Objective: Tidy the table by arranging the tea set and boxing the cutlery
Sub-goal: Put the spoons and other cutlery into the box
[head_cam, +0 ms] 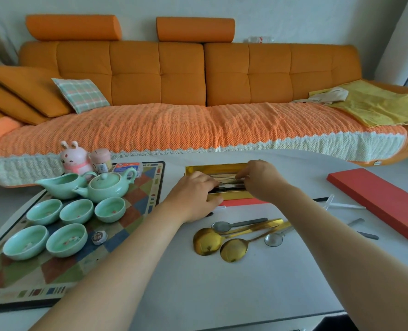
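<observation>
Grips left end of gold box (212, 168) at centre of table (222, 295) with left hand (193, 199), fingers curled over rim. Pinches cutlery (231, 186) inside box with right hand (260, 180). Has gold spoons (207, 242) lying loose nearer.

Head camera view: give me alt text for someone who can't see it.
A person's left hand and right hand reach into a gold-lined box on a white table, the right hand pinching cutlery inside. Gold and silver spoons lie loose nearby, a green tea set sits on a patterned mat at left, and a red lid lies at right.
</observation>
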Demonstrator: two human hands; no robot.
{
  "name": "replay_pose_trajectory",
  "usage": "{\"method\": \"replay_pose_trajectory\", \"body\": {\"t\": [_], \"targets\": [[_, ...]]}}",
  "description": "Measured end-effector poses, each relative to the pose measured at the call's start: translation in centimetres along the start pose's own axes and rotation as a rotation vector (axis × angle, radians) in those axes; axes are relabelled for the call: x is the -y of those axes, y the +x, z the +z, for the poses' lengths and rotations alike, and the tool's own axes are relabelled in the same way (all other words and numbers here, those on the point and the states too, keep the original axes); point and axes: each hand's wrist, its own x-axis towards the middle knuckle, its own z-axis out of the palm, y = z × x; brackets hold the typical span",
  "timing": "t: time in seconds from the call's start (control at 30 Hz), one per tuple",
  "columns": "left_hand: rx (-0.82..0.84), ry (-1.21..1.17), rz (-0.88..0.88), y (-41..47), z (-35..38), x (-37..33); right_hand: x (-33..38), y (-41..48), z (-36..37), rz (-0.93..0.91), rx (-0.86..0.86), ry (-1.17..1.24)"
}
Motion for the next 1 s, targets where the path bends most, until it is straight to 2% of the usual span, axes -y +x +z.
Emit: {"method": "replay_pose_trajectory", "body": {"t": [0.1, 0.2, 0.33, 0.43, 0.57, 0.73, 0.87, 1.0], "targets": [[-0.004, -0.013, 0.008, -0.2, -0.2, -0.2, 0.4, -0.8, 0.0, -0.061, 0.114, 0.111], [-0.074, -0.054, 0.017, -0.6, -0.6, -0.2, 0.7, -1.4, -0.2, -0.110, 0.114, 0.126], [-0.237, -0.105, -0.002, -1.6, -1.8, 0.1, 1.4, -2.2, -0.7, -0.220, -0.108, 0.170], [-0.294, -0.113, -0.039, -2.8, -3.0, 0.2, 3.0, -3.1, -1.0, -0.363, -0.228, 0.207], [-0.216, -0.106, -0.142, -5.0, -4.0, 0.7, 5.9, -4.3, -1.2, -0.485, -0.148, 0.149], [-0.065, -0.052, -0.268, -7.1, -3.7, 1.9, 7.6, -4.9, 0.4, -0.470, 0.053, 0.001], [0.074, -0.053, -0.246, -8.4, -3.5, 2.4, 8.0, -5.0, 0.4, -0.472, 0.044, -0.027], [0.087, -0.085, -0.211, -8.6, -3.8, 1.9, 8.3, -5.6, 0.7, -0.467, 0.082, -0.008]]}}
